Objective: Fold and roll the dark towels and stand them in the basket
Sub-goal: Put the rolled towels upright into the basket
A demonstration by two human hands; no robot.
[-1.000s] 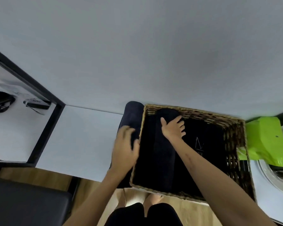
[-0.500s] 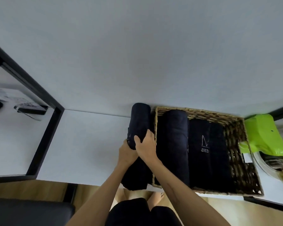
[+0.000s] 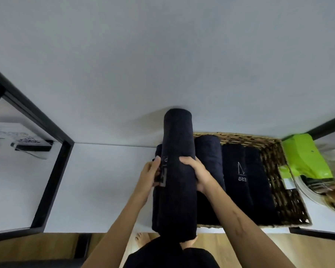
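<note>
A long rolled dark towel (image 3: 177, 144) with pale lettering is lifted off the white table, just left of the wicker basket (image 3: 290, 202). My left hand (image 3: 150, 174) grips its left side and my right hand (image 3: 196, 172) wraps its right side at mid-length. Another dark towel (image 3: 156, 209) lies under it, mostly hidden. Inside the basket lie rolled dark towels: one plain roll (image 3: 209, 151) at the left and one with a white logo (image 3: 240, 171) beside it.
The white table (image 3: 97, 182) stretches left to a black metal frame (image 3: 52, 182). A bright green bag (image 3: 306, 157) and a round white object (image 3: 313, 194) sit right of the basket. Wooden floor and my bare feet show below the table edge.
My right hand left the basket and joined the left on the roll beside it. Both hands have lifted that roll up and toward the camera.
</note>
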